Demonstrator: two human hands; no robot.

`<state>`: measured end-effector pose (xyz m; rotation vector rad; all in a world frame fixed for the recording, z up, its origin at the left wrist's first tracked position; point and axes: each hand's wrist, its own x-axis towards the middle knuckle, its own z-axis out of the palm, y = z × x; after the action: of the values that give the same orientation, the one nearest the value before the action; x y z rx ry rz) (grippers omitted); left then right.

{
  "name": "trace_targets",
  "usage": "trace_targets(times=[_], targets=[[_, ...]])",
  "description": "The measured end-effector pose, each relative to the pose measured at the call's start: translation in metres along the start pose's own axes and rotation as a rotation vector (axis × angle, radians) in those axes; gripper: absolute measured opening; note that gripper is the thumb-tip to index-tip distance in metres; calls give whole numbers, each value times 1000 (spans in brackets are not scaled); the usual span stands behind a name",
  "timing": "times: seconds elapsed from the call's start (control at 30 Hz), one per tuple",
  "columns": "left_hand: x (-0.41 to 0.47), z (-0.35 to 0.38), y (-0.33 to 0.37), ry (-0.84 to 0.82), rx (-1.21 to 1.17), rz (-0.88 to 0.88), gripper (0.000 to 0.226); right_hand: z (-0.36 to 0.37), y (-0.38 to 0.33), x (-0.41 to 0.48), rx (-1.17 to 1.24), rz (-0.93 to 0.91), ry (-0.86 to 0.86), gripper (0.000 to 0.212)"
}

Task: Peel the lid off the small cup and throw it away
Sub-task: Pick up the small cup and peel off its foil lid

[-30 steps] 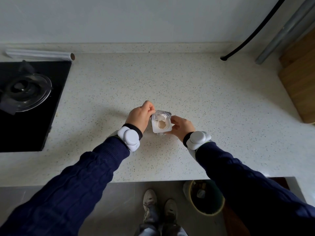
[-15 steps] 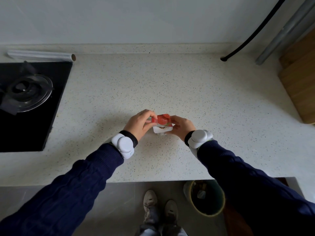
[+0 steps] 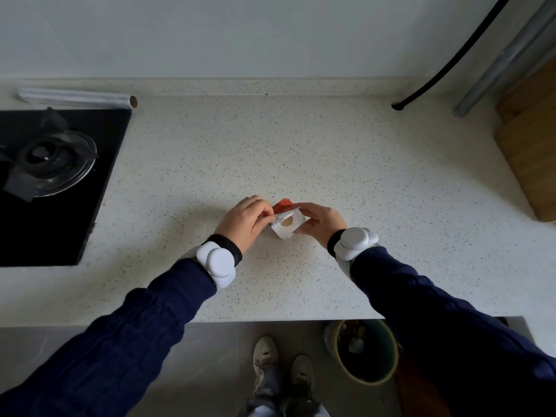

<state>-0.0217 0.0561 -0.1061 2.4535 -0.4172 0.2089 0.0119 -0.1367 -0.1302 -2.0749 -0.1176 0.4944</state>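
A small clear plastic cup (image 3: 286, 224) with tan contents is held just above the speckled countertop (image 3: 301, 152), tilted so its square rim faces me. My right hand (image 3: 322, 219) grips the cup from the right. My left hand (image 3: 245, 221) pinches the left edge of the lid (image 3: 282, 204), whose red printed side shows folded back behind the cup's far rim. How much of the lid still sticks to the rim is hidden by my fingers.
A green waste bin (image 3: 365, 352) with rubbish stands on the floor below the counter's front edge, right of my shoes (image 3: 279, 365). A black gas hob (image 3: 48, 176) lies at the left, a foil roll (image 3: 75, 97) behind it. A wooden board (image 3: 529, 152) leans at the right.
The cup has been tilted and turned; the red lid, which lay over the top half a second ago, is now pulled back behind the rim. My left hand shifted its pinch to the lid's edge.
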Motion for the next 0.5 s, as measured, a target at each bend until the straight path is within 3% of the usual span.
trace_targets(times=[0.33,0.5], targets=[[-13,8,9,98,35,-98,12,6,-9,-16,74,77,117,49],[-20,16,16,157,13,-196,12,20,-10,-35,192,213,245,26]])
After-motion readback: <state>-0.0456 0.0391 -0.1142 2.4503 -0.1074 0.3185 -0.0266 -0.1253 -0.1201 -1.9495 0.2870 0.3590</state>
